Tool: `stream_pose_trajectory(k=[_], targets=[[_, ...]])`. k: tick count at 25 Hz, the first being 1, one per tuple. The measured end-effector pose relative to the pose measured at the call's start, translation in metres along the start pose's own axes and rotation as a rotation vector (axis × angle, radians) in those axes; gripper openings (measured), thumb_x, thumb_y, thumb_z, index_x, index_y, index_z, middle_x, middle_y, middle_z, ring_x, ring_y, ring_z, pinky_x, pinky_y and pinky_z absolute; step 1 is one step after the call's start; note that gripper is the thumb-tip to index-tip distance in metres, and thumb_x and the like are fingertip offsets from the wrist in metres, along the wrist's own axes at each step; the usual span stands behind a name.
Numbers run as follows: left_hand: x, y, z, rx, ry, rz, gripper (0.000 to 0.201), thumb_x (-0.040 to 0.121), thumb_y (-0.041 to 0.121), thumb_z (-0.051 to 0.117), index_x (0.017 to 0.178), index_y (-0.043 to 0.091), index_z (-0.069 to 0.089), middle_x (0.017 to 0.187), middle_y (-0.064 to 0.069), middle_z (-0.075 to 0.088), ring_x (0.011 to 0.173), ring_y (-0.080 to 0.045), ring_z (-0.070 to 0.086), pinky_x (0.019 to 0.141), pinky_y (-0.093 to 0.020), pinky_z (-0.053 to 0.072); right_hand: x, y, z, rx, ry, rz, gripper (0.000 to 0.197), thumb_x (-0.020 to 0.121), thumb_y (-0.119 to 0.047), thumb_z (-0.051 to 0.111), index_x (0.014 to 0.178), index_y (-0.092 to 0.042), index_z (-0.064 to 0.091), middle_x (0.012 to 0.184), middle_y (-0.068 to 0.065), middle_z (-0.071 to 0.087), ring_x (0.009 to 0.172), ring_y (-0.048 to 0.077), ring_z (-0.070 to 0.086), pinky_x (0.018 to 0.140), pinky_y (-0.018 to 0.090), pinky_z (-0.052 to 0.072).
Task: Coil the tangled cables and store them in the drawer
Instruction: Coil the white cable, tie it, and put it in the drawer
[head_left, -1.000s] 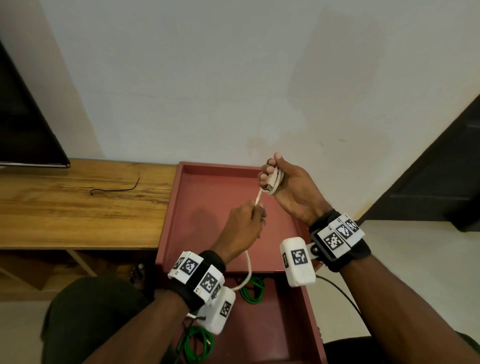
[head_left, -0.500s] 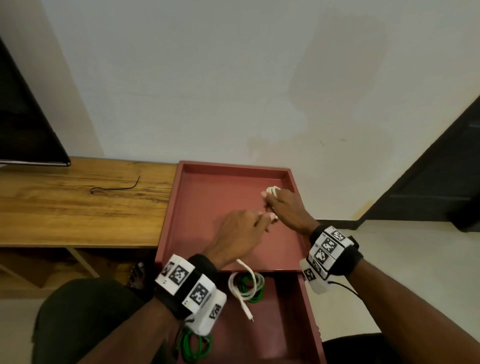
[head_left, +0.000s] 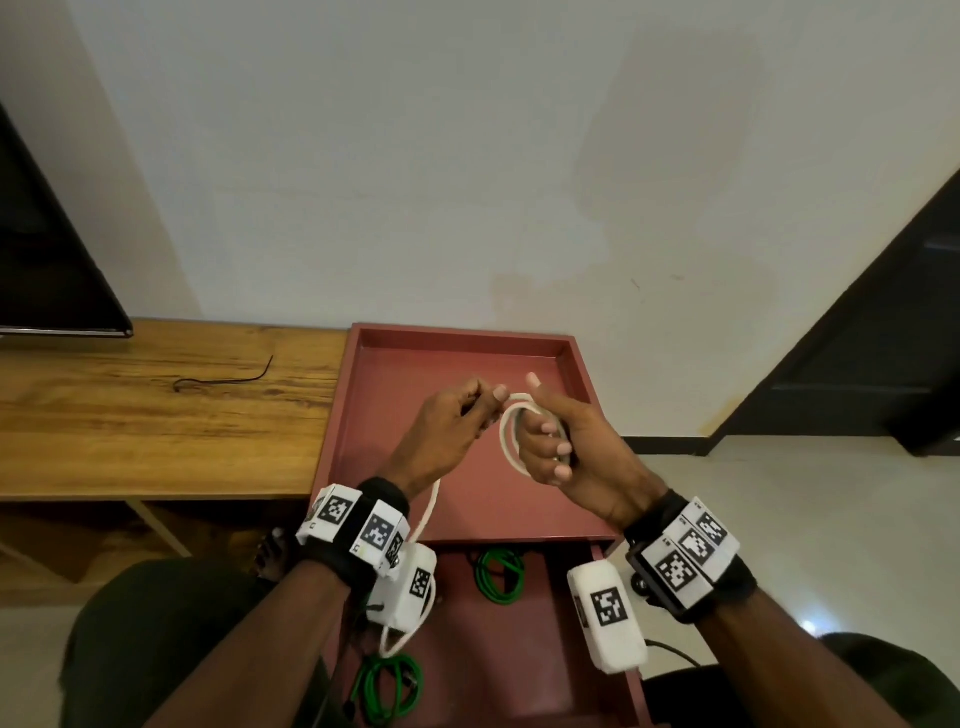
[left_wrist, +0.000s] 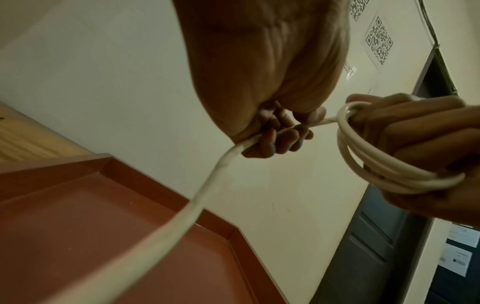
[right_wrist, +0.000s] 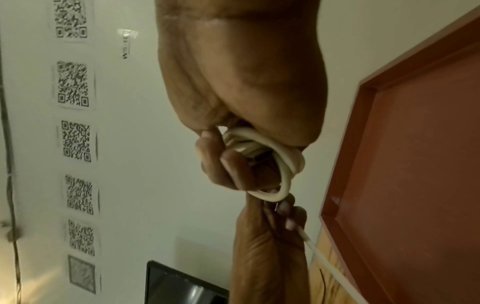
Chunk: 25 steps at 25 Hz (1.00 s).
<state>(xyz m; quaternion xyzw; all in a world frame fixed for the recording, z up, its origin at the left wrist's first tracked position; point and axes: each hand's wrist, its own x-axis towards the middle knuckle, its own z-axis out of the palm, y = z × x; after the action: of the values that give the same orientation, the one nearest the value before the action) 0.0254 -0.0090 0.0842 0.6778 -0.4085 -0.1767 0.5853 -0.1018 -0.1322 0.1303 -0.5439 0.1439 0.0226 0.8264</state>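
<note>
Lying nearest in the open red drawer (head_left: 530, 649) are two bundles of green cable (head_left: 387, 688), one at its left edge and the other further back under the cabinet top, with a loose white loop beside the left wrist camera. From there the white cable (head_left: 427, 512) rises as a smooth, round, cream-coloured cord to the left hand (head_left: 447, 431), whose fingers are curled round it, the thumb and forefinger pinching the run just short of the coil. Just beside it the right hand (head_left: 566, 452) holds the part already wound: several even turns looped round its curled fingers, the thumb standing up behind; the right wrist view shows a pale plug end tucked inside the turns. Both hands are raised above the middle of the red cabinet top (head_left: 395, 467), a shallow tray-like surface with a raised rim. Further left, on the wooden shelf (head_left: 156, 426), lies a thin black wire (head_left: 223, 382), well apart from the hands, and a dark screen (head_left: 47, 270) stands at the shelf's far left corner against the wall.
</note>
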Motion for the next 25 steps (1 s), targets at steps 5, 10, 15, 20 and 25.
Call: stream_pose_trajectory(k=[5, 10, 15, 20, 25], targets=[[-0.010, -0.011, 0.018, 0.054, -0.032, -0.112, 0.039, 0.104, 0.036, 0.039, 0.077, 0.019, 0.060, 0.063, 0.010, 0.054, 0.051, -0.003, 0.045, 0.053, -0.018, 0.038, 0.013, -0.014, -0.004, 0.298, 0.010, -0.158, 0.046, 0.107, -0.039, 0.036, 0.070, -0.014, 0.047, 0.055, -0.002, 0.039, 0.047, 0.012, 0.041, 0.053, 0.023, 0.040], [-0.021, 0.000, 0.035, 0.290, -0.109, -0.048, 0.036, 0.105, 0.031, 0.038, 0.081, 0.023, 0.063, 0.067, 0.007, 0.056, 0.059, -0.003, 0.052, 0.055, -0.009, 0.038, 0.032, -0.025, -0.016, 0.143, 0.194, -0.346, 0.036, 0.107, -0.034, 0.040, 0.082, -0.012, 0.053, 0.067, 0.000, 0.050, 0.065, 0.018, 0.055, 0.070, 0.029, 0.049], [-0.029, 0.010, 0.031, 0.340, -0.179, 0.079, 0.032, 0.103, 0.030, 0.045, 0.087, 0.015, 0.068, 0.060, 0.006, 0.056, 0.053, -0.020, 0.053, 0.052, -0.023, 0.038, 0.048, -0.003, -0.026, -0.705, 0.464, -0.489, 0.042, 0.107, -0.031, 0.043, 0.076, -0.003, 0.052, 0.064, 0.011, 0.057, 0.058, 0.021, 0.055, 0.063, 0.040, 0.053], [-0.022, 0.013, 0.006, 0.585, -0.169, 0.229, 0.018, 0.103, 0.025, 0.047, 0.093, 0.016, 0.060, 0.070, 0.017, 0.050, 0.058, -0.001, 0.050, 0.058, -0.014, 0.032, 0.035, 0.014, -0.018, -1.429, 0.278, -0.314, 0.057, 0.107, -0.045, 0.029, 0.062, -0.017, 0.050, 0.056, -0.003, 0.054, 0.052, 0.020, 0.056, 0.063, 0.038, 0.050], [-0.024, -0.005, -0.009, 0.912, -0.160, 0.311, 0.008, 0.101, 0.014, 0.047, 0.108, 0.014, 0.051, 0.091, 0.004, 0.051, 0.067, -0.014, 0.045, 0.062, -0.028, 0.040, 0.021, 0.012, -0.007, -0.872, 0.114, -0.044, 0.071, 0.098, -0.069, 0.028, 0.054, -0.016, 0.046, 0.046, 0.001, 0.040, 0.037, 0.016, 0.035, 0.043, 0.025, 0.036]])
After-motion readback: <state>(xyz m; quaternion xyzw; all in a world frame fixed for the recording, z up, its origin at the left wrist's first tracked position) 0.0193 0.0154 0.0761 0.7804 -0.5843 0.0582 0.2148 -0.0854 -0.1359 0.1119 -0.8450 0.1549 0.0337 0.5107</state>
